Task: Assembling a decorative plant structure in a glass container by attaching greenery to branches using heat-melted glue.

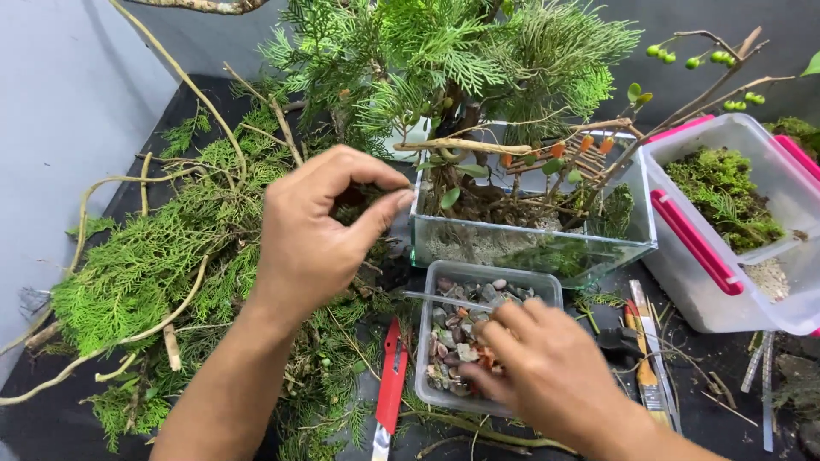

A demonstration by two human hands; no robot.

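Note:
My left hand (320,226) hovers over a pile of green conifer cuttings (162,256), thumb and fingers pinched on a small dark bit I cannot identify. My right hand (547,371) reaches into a clear plastic tub of mixed pebbles (448,341), fingers down among the stones; whether it holds one is hidden. A thin clear stick (444,300) lies across the tub near my right fingers. Behind the tub stands a glass tank (530,243) planted with branches, sand and greenery.
A clear box with pink clips (726,230) holding moss sits at the right. A red-handled tool (390,384) lies left of the pebble tub. Brushes and tools (649,358) lie at the right. Bare twigs (196,111) cross the black tabletop.

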